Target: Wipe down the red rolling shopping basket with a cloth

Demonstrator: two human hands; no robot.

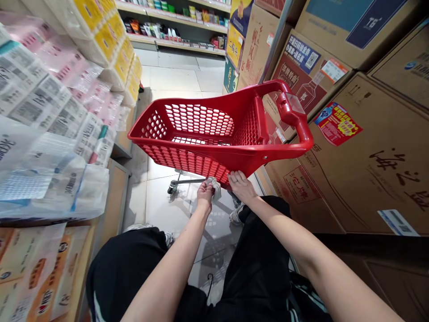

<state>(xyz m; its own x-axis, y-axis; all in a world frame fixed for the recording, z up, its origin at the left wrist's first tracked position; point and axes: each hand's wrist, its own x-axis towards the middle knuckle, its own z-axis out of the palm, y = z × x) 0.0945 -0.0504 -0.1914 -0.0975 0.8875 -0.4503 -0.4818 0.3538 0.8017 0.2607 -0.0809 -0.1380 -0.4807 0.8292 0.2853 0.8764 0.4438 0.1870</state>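
A red plastic shopping cart [201, 154] with a honeycomb-patterned basket stands sideways before me, its handle [303, 129] to the right. My left hand [205, 193] is closed on a crumpled whitish cloth or tissue [215, 188], close below the lower side of the basket. My right hand [241, 185] rests with its fingers against the basket's lower edge, near the handle end. Those fingers lie flat on the red plastic and hold nothing. Inside the basket I see only its perforated walls and floor.
Stacked cardboard boxes [375, 156] rise close on the right. Packs of tissue paper [67, 98] fill the shelf on the left. Tiled floor [167, 80] leads to shelves of small goods [174, 27] at the back. A cart wheel [171, 188] shows below the basket.
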